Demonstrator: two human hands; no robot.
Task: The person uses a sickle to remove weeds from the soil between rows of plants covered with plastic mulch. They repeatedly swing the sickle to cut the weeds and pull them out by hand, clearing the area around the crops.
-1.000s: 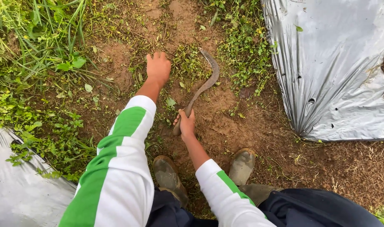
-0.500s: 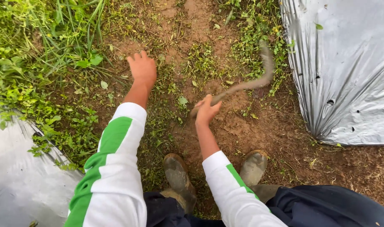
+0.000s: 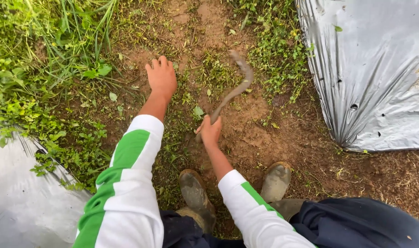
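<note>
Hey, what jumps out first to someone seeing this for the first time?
The right hand, mid-frame, grips a curved sickle blurred over bare soil. The left hand reaches, fingers together, toward the weeds at left. Silver plastic sheeting fills the upper right.

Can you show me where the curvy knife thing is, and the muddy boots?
sickle (image 3: pixel 239 87), head view, on the curved blade.
left boot (image 3: pixel 194 188), head view, on its toe.
right boot (image 3: pixel 276 180), head view, on its toe.

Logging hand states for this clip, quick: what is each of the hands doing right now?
Left hand: open, palm down on the weedy ground, holding nothing.
Right hand: closed on the handle of a curved sickle, blade blurred.
</note>
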